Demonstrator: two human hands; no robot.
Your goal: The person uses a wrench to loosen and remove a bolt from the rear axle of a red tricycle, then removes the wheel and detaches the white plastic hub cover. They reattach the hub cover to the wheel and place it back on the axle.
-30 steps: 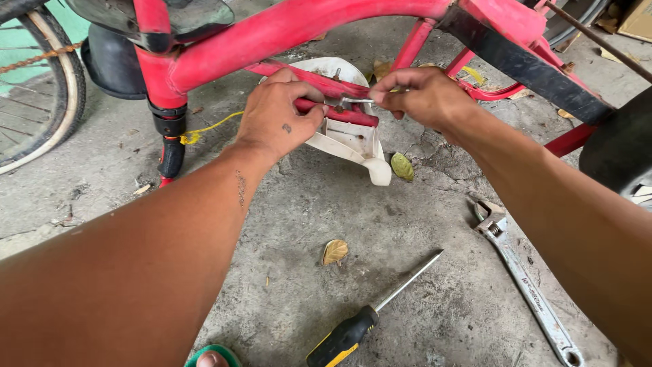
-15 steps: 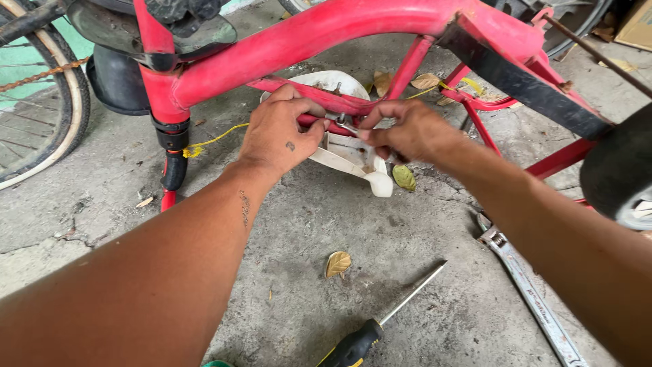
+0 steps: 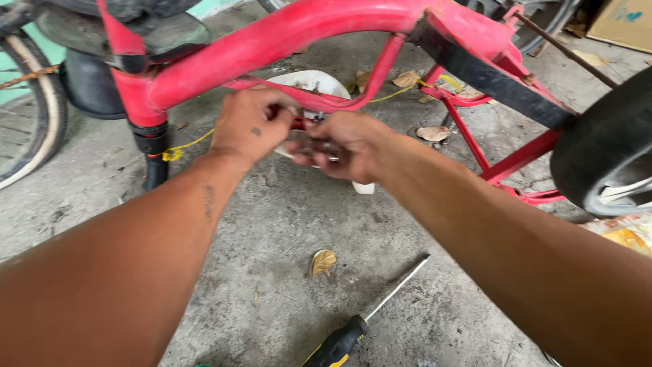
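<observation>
At the far left, a spoked wheel (image 3: pixel 24 129) with a pale tyre stands on the concrete floor (image 3: pixel 272 272), and beside it the red bicycle frame (image 3: pixel 285 37) sweeps across the top of the view, closer and larger than it was a second ago, since the head has leaned in. Below the thick tube the left hand (image 3: pixel 252 126) is curled around the thin red stay (image 3: pixel 326 103), its fingers closed on it just in front of the white plastic guard (image 3: pixel 305 83). Half a second ago the two hands were a little apart on that stay; now the right hand (image 3: pixel 346 144) has slid in until it touches the left, and its fingers are pinched narrowly on a small metal fastener (image 3: pixel 324 146), whose exact kind I cannot tell. That closing-in suggests the work has passed from steadying the guard to fine turning or seating of the fastener where guard meets stay. On the floor beneath, a dry leaf (image 3: pixel 323 261) lies by itself, and the black-and-yellow screwdriver (image 3: pixel 363 323) lies near the lower edge, untouched, its shaft pointing up to the right. The wrench seen a second ago on the right has dropped out of view. At the right edge a black tyre (image 3: pixel 608 146) fills the corner.
</observation>
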